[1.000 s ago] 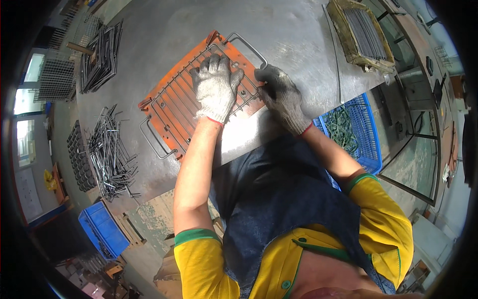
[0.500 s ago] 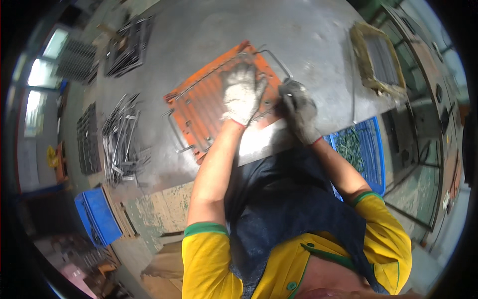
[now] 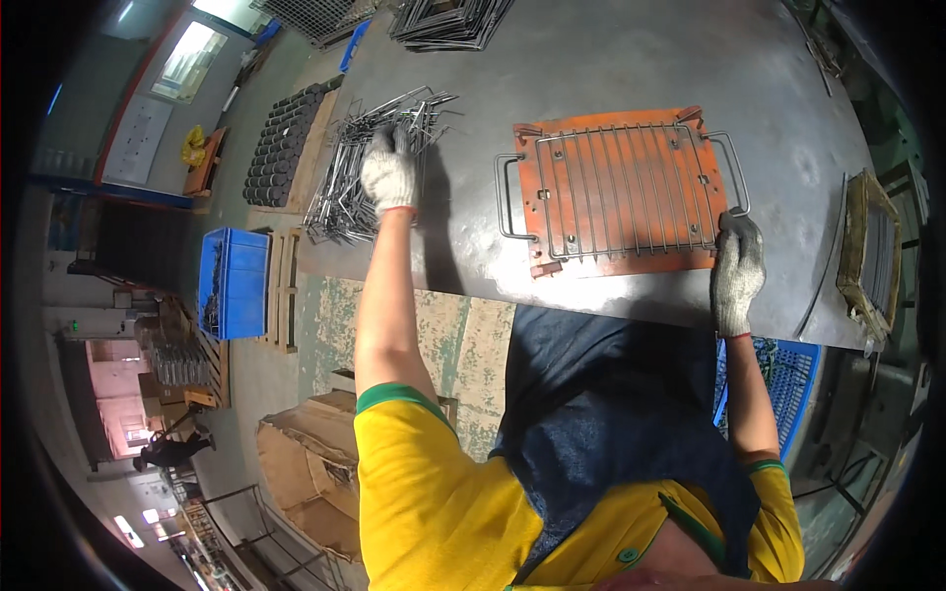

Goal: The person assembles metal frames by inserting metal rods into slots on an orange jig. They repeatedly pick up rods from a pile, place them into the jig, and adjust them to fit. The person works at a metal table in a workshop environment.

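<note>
wire grid [image 3: 628, 187]: it is lying flat on the orange plate [image 3: 552, 187], which is resting on the bench [image 3: 611, 69] in front of the body, toward the right; its thin bars are running away from the body

long axis: with the left handle [image 3: 501, 197] and the right handle [image 3: 737, 172] jutting from its two ends, the grid is stretching from left to right

right hand [image 3: 739, 281]: gloved, it is resting at the near end of the right handle, its fingertips meeting the wire; whether they are gripping it or only steadying it, I cannot tell

left hand [image 3: 390, 177]: gloved, it is resting over the wire heap [image 3: 340, 197], its darkened fingers bending down toward the rods; whether they are clasping one, I cannot tell

nearer hand: the right is sitting close by the grid, which is lying to its left and a little farther from the body; the left is resting well apart, the grid lying off to its right with the left handle facing it

wire heap: bent rods are lying tangled by the left edge of the bench, the pile slanting away from the body and slightly rightward

bench edges: stacked wire frames [image 3: 453, 30] are lying at the far left, and a rod tray [image 3: 853, 246] is sitting at the right
</note>
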Available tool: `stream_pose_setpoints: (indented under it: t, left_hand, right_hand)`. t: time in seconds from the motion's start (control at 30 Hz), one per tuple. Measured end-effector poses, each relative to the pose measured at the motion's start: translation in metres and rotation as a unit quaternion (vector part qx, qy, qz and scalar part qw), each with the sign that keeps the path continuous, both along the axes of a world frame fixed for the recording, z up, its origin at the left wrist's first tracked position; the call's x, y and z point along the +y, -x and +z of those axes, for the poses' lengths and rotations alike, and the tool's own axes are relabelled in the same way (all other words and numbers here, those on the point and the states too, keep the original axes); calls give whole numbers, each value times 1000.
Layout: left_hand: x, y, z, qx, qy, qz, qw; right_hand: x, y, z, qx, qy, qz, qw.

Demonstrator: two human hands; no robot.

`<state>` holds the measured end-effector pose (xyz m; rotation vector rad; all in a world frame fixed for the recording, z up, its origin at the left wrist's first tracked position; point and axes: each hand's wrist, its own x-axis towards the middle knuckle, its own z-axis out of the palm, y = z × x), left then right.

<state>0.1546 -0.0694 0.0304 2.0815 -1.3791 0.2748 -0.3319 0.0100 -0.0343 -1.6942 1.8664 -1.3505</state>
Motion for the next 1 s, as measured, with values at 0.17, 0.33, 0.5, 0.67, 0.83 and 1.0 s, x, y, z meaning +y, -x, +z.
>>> stream_pose_setpoints:
  t: [0.17, 0.33, 0.5, 0.67, 0.83, 1.0]
  left_hand:
    - [-7, -26, -11, -168, -234, 13, 957]
    - [-21, -27, -17, -156, -134, -72, 976]
    - [-14, -41, -9, -55, 89, 41, 994]
    - [3, -49, 27, 486, 419, 17, 767]
    - [9, -28, 33, 687, 261, -116, 669]
    - [45, 65, 42, 805, -4, -376, 459]
  right_hand:
    - [0, 3, 0, 55, 16, -3, 998]
    - [2, -1, 7, -5, -12, 0, 1000]
    - [-1, 5, -4, 54, 2, -14, 998]
    - [-3, 2, -6, 83, 49, 1, 995]
    - [0, 9, 18, -263, -76, 40, 961]
    - [18, 14, 63, -163, -75, 76, 981]
